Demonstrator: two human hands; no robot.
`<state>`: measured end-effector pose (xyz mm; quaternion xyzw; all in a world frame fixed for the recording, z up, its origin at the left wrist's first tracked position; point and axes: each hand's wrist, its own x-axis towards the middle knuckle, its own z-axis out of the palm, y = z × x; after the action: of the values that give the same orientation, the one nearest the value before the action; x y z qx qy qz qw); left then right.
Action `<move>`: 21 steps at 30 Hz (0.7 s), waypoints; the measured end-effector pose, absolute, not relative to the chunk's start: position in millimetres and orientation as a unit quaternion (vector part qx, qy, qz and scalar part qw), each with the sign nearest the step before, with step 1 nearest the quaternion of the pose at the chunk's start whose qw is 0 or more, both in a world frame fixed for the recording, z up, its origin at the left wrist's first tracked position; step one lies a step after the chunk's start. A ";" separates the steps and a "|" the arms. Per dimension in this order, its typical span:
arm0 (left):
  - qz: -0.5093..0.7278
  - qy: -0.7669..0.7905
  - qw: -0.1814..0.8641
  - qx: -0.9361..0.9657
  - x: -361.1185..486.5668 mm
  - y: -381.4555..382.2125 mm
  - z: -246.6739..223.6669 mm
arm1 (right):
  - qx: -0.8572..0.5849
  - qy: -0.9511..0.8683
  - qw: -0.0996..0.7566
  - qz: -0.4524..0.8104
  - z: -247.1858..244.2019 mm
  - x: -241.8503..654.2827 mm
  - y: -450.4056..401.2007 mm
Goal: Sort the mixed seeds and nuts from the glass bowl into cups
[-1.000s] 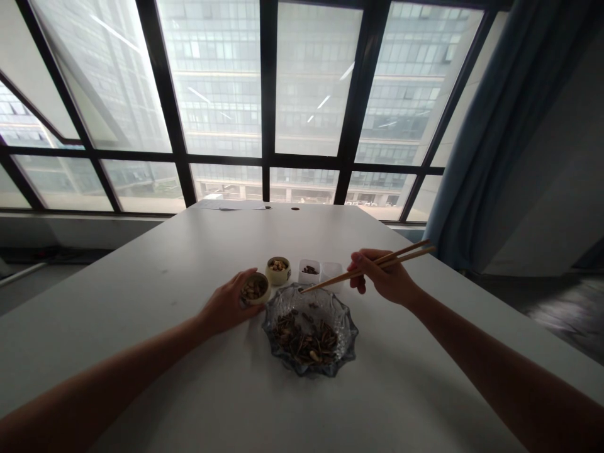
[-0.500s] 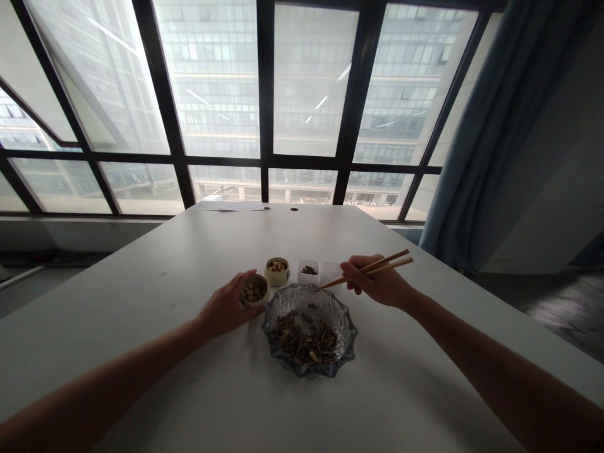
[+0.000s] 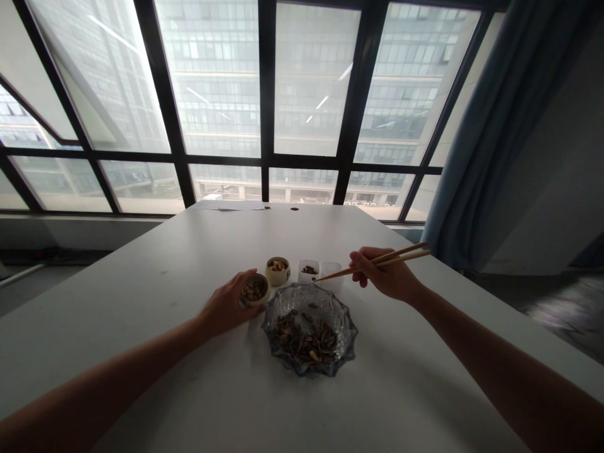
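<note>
My left hand (image 3: 234, 300) is wrapped round a small cup (image 3: 255, 290) of nuts or seeds, just left of a scalloped glass bowl (image 3: 348, 321). Dark seeds (image 3: 306, 343) lie in the bowl. My right hand (image 3: 379, 270) grips a pair of wooden chopsticks (image 3: 401, 256). Their tips, with a small dark piece (image 3: 314, 279) at them, are over the near edge of a clear square container (image 3: 309, 264) that holds dark pieces. Beside it is a second clear container (image 3: 331, 269), partly behind the chopsticks.
A pale cup (image 3: 277, 272) of nuts stands behind the glass bowl, left of the clear containers. Papers (image 3: 231, 205) lie at the far edge of the white table (image 3: 189, 245). Windows and a blue curtain (image 3: 472, 157) are beyond.
The right hand and chopsticks have moved a little right and up; the tips have shifted from the bowl's back rim to the clear container with dark pieces. My left hand has barely moved.
</note>
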<state>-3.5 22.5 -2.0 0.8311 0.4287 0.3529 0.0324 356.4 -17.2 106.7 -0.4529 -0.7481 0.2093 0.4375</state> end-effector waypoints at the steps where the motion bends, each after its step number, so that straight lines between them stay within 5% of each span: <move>1: 0.351 0.429 0.032 0.832 -3.6 22.6 -2.1 | -0.453 -0.747 0.443 0.200 108.5 357.4 -17.8; 8: 0.343 0.428 0.025 0.836 -4.4 23.4 -1.8 | -0.502 -0.737 0.447 0.079 115.9 371.1 -15.1; 21: 0.340 0.428 0.029 0.837 -4.1 23.6 -2.5 | -0.499 -0.727 0.467 0.064 121.9 367.3 -21.8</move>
<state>-4.1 23.6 -2.5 0.8370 0.4277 0.3402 0.0285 367.3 -21.8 121.9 -0.4991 -0.7268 0.0643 0.4674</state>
